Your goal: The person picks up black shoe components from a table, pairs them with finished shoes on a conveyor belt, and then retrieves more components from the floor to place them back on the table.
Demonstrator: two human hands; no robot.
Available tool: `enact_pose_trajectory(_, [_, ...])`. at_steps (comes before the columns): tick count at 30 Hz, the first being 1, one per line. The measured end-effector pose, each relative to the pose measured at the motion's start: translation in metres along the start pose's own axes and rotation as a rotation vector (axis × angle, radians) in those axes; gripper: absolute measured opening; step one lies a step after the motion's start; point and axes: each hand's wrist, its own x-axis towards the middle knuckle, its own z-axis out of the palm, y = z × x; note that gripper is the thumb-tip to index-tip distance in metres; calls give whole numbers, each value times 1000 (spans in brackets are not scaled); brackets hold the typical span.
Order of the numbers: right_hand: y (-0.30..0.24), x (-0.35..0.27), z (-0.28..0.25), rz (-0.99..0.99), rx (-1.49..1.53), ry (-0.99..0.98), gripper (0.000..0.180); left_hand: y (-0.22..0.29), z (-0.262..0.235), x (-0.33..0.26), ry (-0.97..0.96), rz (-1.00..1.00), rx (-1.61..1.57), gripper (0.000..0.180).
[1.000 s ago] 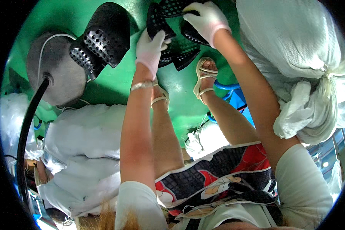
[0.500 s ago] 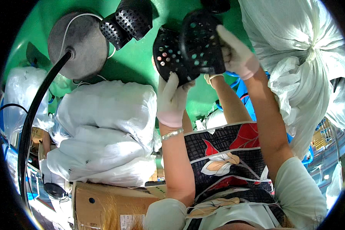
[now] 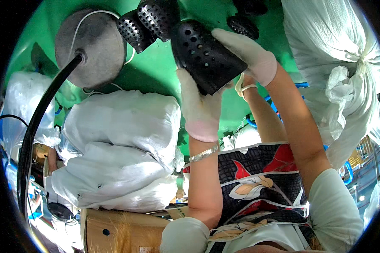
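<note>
The black clog [image 3: 207, 55] is now lifted up off the green floor [image 3: 156, 71], closer than a moment ago. Left hand [image 3: 200, 105] clasps it from below, right hand [image 3: 249, 55] grips its top. More clogs [image 3: 147, 19] lie beside the grey disc [image 3: 90, 46].

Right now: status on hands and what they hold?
Left hand and right hand, both in white gloves, grip one black perforated foam clog. More black clogs on green floor. Nothing blocking.

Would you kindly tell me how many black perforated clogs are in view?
5: one held in both hands, two together on the green floor upper left, two partly cut off at the top edge. More may be hidden.
</note>
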Motion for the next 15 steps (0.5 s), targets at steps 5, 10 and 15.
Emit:
enact_pose_trajectory(5, [15, 9, -4, -571, -403, -55, 50, -2, -5, 3, 44, 198, 499, 47])
enact_pose_trajectory(10, [-14, 15, 28, -67, -383, 176, 54, 1, -8, 6, 246, 21, -14, 54])
enact_pose_trajectory(15, [-12, 61, 41, -264, -609, 138, 58, 9, -14, 15, 368, 89, 18, 60])
